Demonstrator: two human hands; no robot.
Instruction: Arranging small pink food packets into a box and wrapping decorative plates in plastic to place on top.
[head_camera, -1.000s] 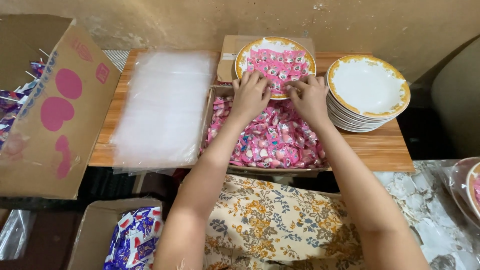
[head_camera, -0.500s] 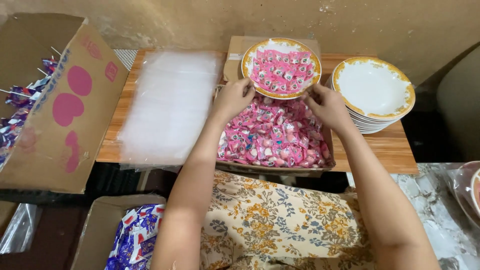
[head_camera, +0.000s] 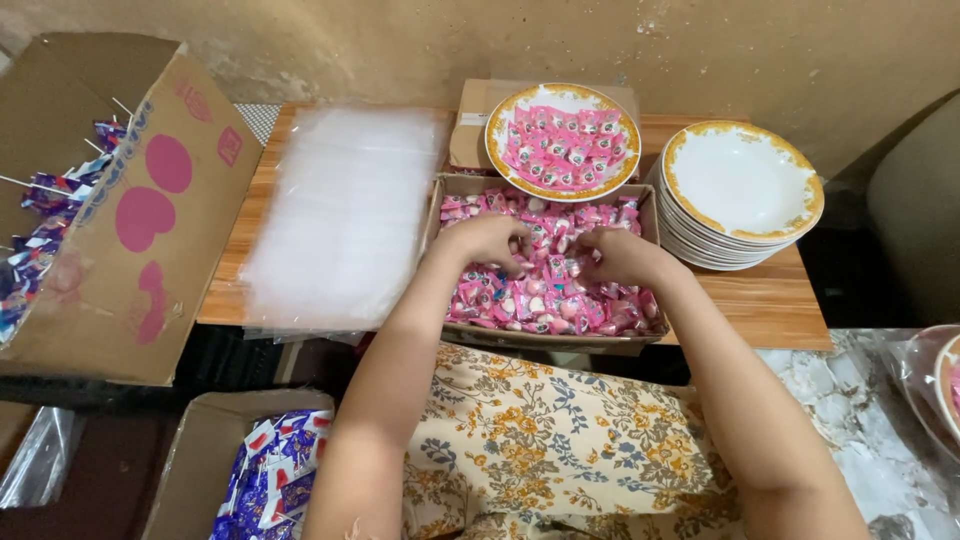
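Pink wrapped candies (head_camera: 575, 300), loosely heaped, perhaps filling the shallow cardboard box (head_camera: 540, 340).

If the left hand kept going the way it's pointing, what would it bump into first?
The left hand points right, across the pink candies in the box. It would probably meet the right hand first, since their fingertips look almost touching; depth is hard to judge.
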